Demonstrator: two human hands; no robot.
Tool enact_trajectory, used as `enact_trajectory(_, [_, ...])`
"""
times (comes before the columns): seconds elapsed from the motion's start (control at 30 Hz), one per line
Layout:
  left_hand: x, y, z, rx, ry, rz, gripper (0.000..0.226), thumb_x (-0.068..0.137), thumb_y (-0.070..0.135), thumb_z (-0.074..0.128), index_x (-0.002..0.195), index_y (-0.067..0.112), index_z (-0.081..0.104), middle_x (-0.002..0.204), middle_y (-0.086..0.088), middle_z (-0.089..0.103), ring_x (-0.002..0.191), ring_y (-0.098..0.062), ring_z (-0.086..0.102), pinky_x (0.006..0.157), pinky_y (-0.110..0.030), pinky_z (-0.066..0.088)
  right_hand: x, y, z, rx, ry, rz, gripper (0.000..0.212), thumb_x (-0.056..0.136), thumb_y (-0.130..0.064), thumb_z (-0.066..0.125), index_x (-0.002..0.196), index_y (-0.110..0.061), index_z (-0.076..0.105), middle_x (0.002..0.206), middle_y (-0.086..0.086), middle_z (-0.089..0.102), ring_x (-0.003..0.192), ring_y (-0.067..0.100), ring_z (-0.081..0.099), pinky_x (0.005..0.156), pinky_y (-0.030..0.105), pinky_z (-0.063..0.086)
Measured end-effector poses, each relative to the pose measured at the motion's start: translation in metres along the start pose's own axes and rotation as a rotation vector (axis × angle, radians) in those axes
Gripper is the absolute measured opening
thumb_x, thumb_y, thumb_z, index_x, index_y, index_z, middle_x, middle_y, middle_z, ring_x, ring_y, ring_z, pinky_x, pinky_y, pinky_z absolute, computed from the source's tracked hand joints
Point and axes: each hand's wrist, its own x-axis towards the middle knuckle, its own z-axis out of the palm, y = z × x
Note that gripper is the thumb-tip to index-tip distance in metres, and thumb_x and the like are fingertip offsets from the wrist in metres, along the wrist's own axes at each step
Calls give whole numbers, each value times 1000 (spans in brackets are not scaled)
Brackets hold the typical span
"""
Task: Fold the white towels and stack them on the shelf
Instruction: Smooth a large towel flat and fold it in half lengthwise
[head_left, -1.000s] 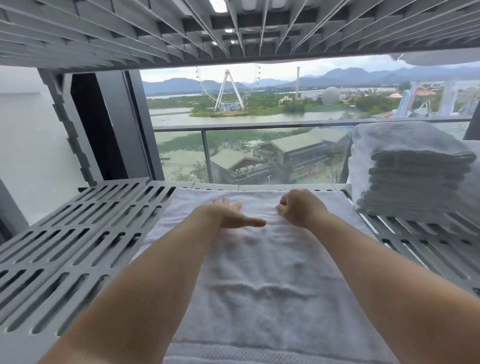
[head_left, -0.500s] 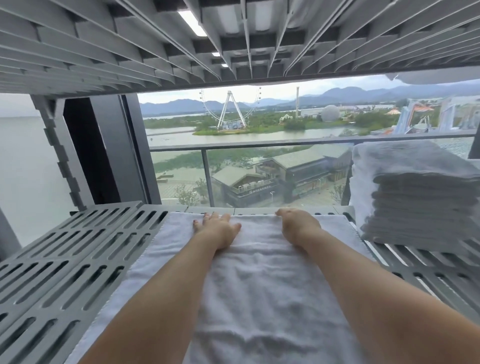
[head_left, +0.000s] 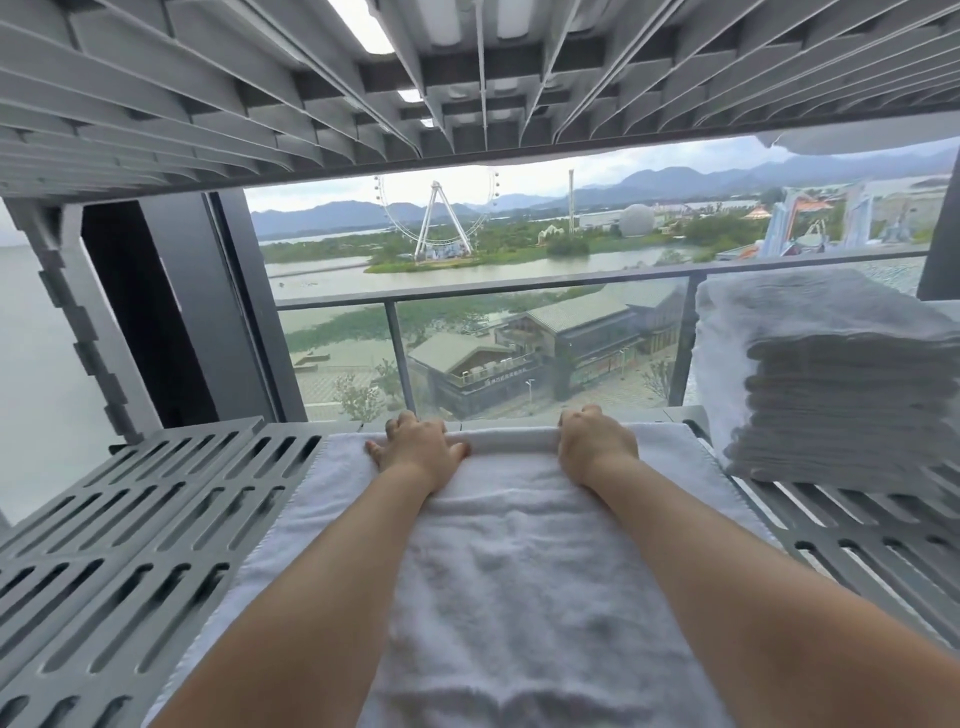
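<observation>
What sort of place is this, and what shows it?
Probably a hotel or resort linen store, high up: a stack of folded white towels sits on a grey slotted plastic shelf, and a glass balcony railing overlooks a white Ferris wheel.

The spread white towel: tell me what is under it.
The slotted grey shelf shows on both sides of the spread towel, so the towel lies on it. Whatever is directly beneath is covered by the cloth.
</observation>
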Motion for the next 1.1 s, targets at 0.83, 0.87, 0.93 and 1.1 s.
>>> enact_trajectory(0.83, [-114,-36,-55,-201,473,209,18,101,24,50,111,17,63,100,-15,69,98,-35,61,79,-40,52,-130,-13,-53,147,487,-63,17,93,-22,54,91,-13,69,89,13,69,83,37,65,66,36,48])
enact_trajectory(0.87, [-122,-37,-54,-200,472,197,19,101,25,50,112,18,64,101,-15,69,98,-34,61,80,-40,52,-140,-13,-55,138,491,-64,16,93,-22,55,90,-15,69,89,13,69,82,37,65,66,36,49])
enact_trajectory(0.93, [-139,-40,-53,-194,467,185,20,102,26,49,111,19,65,103,-14,69,100,-33,61,83,-42,53,-158,-13,-59,123,471,-60,17,93,-24,55,90,-18,70,90,11,69,84,36,65,67,36,49])
enact_trajectory(1.1, [-181,-45,-49,-156,345,97,11,97,19,53,97,24,63,101,-7,70,101,-30,59,77,-38,48,-204,-10,-62,23,389,-53,20,93,-28,56,88,-21,75,86,6,71,83,32,68,67,34,50])
